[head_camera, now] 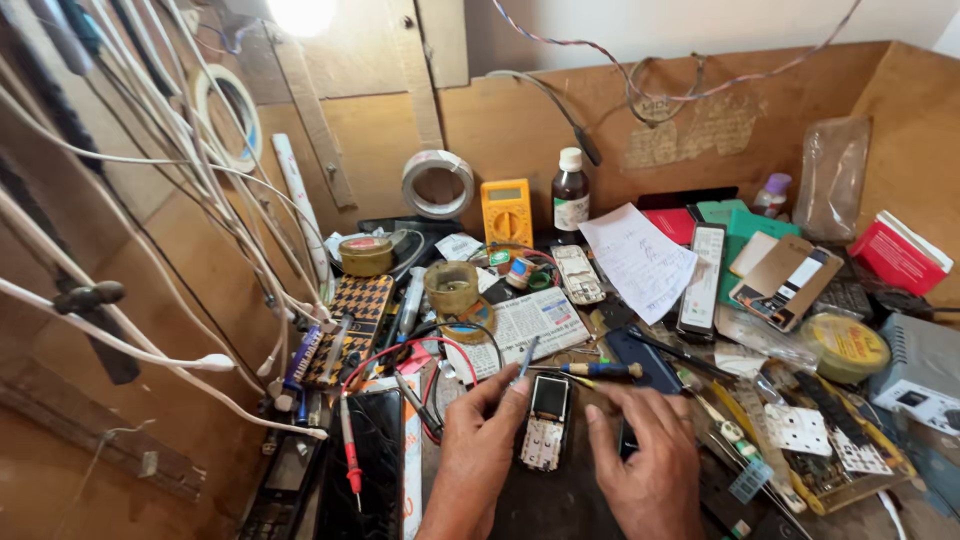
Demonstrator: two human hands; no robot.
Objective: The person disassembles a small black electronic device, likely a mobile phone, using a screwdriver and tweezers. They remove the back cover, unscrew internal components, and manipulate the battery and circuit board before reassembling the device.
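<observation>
While both bare hands meet low on the cluttered wooden bench, the left hand point(478, 440) pinches a thin metal tool point(524, 360) over the opened phone point(547, 421), whose keypad and small dark screen lie bare between the hands. Its fingers loosely curled, the right hand point(645, 455) rests on a dark object, mostly hidden. Behind stand a yellow multimeter point(507, 211), a brown white-capped bottle point(571, 191) and a red box point(897, 251).
</observation>
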